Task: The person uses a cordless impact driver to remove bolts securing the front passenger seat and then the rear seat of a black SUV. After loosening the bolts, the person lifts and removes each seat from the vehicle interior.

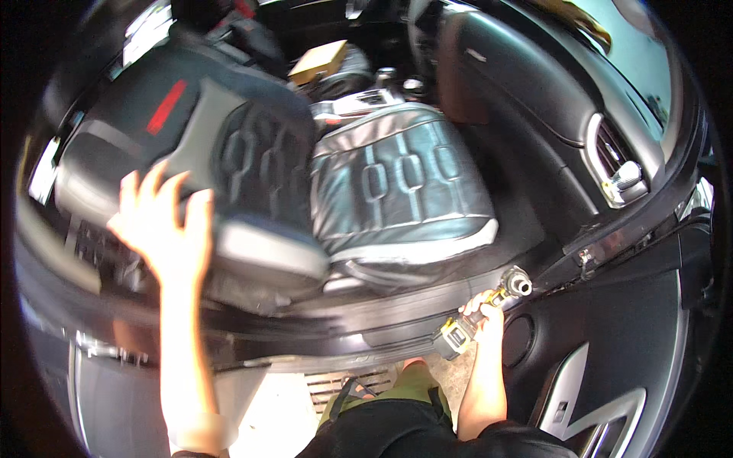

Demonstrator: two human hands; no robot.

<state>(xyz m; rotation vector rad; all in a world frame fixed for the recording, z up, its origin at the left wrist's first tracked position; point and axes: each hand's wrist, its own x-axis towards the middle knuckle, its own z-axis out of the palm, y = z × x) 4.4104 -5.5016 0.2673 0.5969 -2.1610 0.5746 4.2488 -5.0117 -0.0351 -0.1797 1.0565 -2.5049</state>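
Car interior: left hand (pixel 164 229) spread on seatback (pixel 229 160); right hand (pixel 482 308) grips cordless drill (pixel 481 314).

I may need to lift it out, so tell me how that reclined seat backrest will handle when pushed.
The seat backrest looks bulky and thickly padded, so it is probably heavy and stiff overall, with a surface that gives under the left hand. Its glossy leather-like cover may be somewhat slippery. The right hand grips a yellow power tool, so only one hand is free to steady it.
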